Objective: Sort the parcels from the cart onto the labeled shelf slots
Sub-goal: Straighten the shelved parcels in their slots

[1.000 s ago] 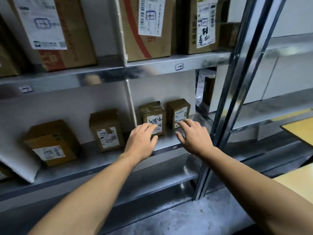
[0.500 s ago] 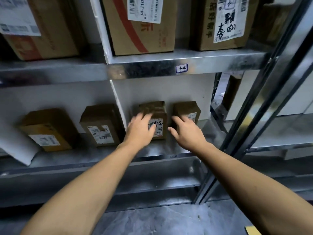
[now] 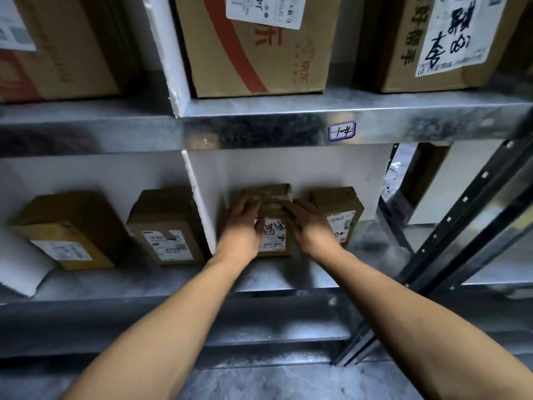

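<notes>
A small brown cardboard parcel [image 3: 271,197] with a scrawled white label is gripped at both sides by the left hand [image 3: 240,228] and the right hand [image 3: 310,226], beneath a shelf tag [image 3: 342,130] seemingly marked "1-4".

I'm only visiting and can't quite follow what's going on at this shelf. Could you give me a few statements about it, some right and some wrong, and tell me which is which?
1. The left hand and the right hand are on the same small parcel. True.
2. That parcel sits left of the white divider. False: it sits just right of the white divider.
3. Another small box stands to its right in the same slot. True.
4. A handwritten label sticks on the front edge of the upper shelf. True.
5. The upper shelf holds only envelopes. False: large cardboard boxes stand on it.
</notes>
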A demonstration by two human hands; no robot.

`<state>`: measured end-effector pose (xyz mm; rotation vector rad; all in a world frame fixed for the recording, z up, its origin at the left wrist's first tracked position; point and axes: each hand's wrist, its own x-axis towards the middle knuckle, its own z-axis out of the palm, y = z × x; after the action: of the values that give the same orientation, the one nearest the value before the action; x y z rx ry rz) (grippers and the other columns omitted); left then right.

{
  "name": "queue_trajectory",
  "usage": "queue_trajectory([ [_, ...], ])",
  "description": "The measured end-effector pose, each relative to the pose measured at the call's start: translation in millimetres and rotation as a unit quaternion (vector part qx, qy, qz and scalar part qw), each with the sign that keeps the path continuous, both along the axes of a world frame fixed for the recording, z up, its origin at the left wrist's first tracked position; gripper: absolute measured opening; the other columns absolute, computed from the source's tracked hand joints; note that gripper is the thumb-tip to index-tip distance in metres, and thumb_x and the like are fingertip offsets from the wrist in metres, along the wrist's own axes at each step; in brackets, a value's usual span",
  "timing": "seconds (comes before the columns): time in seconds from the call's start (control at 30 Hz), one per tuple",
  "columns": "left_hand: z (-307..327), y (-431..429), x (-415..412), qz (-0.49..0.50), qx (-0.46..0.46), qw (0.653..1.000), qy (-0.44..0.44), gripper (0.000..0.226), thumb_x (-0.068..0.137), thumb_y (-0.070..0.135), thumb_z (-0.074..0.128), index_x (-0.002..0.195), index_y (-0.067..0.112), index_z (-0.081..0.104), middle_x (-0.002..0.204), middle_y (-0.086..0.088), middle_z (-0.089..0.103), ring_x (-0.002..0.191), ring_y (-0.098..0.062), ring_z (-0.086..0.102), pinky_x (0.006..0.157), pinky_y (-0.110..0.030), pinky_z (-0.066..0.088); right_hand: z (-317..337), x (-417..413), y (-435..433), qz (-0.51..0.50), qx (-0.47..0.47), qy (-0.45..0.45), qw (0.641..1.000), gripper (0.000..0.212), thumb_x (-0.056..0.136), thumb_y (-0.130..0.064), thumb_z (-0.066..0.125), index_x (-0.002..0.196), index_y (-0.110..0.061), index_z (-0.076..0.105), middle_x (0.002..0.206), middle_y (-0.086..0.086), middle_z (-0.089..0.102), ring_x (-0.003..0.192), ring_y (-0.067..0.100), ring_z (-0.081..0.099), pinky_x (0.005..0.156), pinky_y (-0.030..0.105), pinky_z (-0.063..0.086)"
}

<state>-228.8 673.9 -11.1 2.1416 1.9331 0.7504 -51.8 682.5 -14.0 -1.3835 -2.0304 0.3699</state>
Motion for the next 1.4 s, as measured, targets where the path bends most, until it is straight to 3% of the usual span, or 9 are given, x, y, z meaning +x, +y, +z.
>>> queue_trajectory([
  [0.27, 4, -6, 8, 0.027, -0.005, 1.000, -0.010, 0.050, 0.093, 0.014, 0.059, 0.141, 0.004, 0.047, 0.150, -0.015, 0.037, 0.132, -0.037, 0.041, 0.111, -0.035, 0.032, -9, 0, 5, 0.023, -0.038, 0.022, 0.999, 0.052, 0.095, -0.042, 0.044, 0.130, -0.011, 0.064, 0.124, 0.018, 0.060, 0.106, 0.034, 0.062, 0.092, 0.037, 0.051],
  [0.4, 9, -3, 19, 0.050, -0.005, 0.999, -0.012, 0.054, 0.090, 0.023, 0.063, 0.139, 0.007, 0.050, 0.148, -0.016, 0.040, 0.134, -0.037, 0.040, 0.111, -0.040, 0.035, 9, 20, 8, 0.036, -0.023, -0.028, 0.999, 0.047, 0.094, -0.039, 0.051, 0.134, -0.015, 0.060, 0.132, 0.018, 0.055, 0.116, 0.039, 0.056, 0.094, 0.042, 0.050],
  [0.63, 28, 3, 48, -0.017, 0.095, 0.995, -0.003, 0.051, 0.082, 0.035, 0.053, 0.125, 0.009, 0.063, 0.129, -0.015, 0.059, 0.120, -0.036, 0.052, 0.102, -0.049, 0.045, 26, 72, 14, -0.036, 0.050, -0.071, 0.996, 0.038, 0.091, -0.037, 0.054, 0.124, -0.023, 0.067, 0.128, 0.011, 0.062, 0.107, 0.040, 0.060, 0.088, 0.047, 0.052],
  [0.77, 43, 14, 84, -0.031, 0.051, 0.998, 0.013, 0.047, 0.091, 0.036, 0.056, 0.136, 0.021, 0.055, 0.143, -0.004, 0.049, 0.130, -0.027, 0.046, 0.111, -0.034, 0.033, 20, 112, 29, -0.031, -0.023, -0.116, 0.993, 0.047, 0.094, -0.051, 0.038, 0.133, -0.032, 0.057, 0.144, 0.004, 0.052, 0.133, 0.034, 0.044, 0.103, 0.044, 0.042],
  [0.87, 44, 20, 116, -0.075, 0.003, 0.997, -0.025, 0.050, 0.094, 0.028, 0.059, 0.143, 0.024, 0.046, 0.152, -0.002, 0.036, 0.140, -0.021, 0.031, 0.114, -0.026, 0.021, 14, 132, 32, -0.027, -0.068, -0.075, 0.994, 0.040, 0.099, -0.031, 0.054, 0.139, -0.026, 0.054, 0.150, 0.005, 0.045, 0.142, 0.030, 0.033, 0.110, 0.035, 0.030],
  [1.0, 36, 28, 143, -0.072, -0.056, 0.996, -0.013, 0.053, 0.097, 0.030, 0.055, 0.147, 0.026, 0.039, 0.157, 0.001, 0.026, 0.144, -0.021, 0.023, 0.118, -0.032, 0.019, 5, 137, 28, -0.025, -0.098, -0.028, 0.994, 0.043, 0.099, -0.027, 0.056, 0.142, -0.026, 0.053, 0.153, 0.012, 0.040, 0.134, 0.034, 0.047, 0.109, 0.039, 0.040],
  [1.13, 25, 31, 150, -0.050, -0.083, 0.995, -0.020, 0.049, 0.099, 0.027, 0.052, 0.147, 0.022, 0.040, 0.158, -0.002, 0.025, 0.144, -0.021, 0.024, 0.114, -0.025, 0.016, -2, 133, 22, -0.048, -0.098, 0.060, 0.992, 0.039, 0.100, -0.020, 0.058, 0.138, -0.019, 0.058, 0.152, 0.011, 0.043, 0.127, 0.031, 0.053, 0.105, 0.036, 0.044],
  [1.23, 14, 31, 149, -0.046, -0.104, 0.993, -0.025, 0.050, 0.100, 0.028, 0.051, 0.147, 0.018, 0.039, 0.159, -0.006, 0.021, 0.145, -0.022, 0.023, 0.114, -0.023, 0.015, -4, 134, 17, -0.064, -0.097, 0.089, 0.989, 0.037, 0.097, -0.016, 0.062, 0.134, -0.015, 0.062, 0.148, 0.012, 0.045, 0.123, 0.030, 0.056, 0.102, 0.028, 0.043],
  [1.4, 3, 28, 158, -0.044, -0.100, 0.992, -0.061, 0.050, 0.099, 0.028, 0.053, 0.146, 0.019, 0.041, 0.159, -0.004, 0.020, 0.145, -0.019, 0.022, 0.110, -0.015, 0.010, -5, 143, 12, -0.096, -0.086, 0.108, 0.986, 0.035, 0.097, -0.010, 0.060, 0.132, -0.008, 0.061, 0.143, 0.014, 0.048, 0.112, 0.020, 0.055, 0.080, -0.004, 0.029],
])
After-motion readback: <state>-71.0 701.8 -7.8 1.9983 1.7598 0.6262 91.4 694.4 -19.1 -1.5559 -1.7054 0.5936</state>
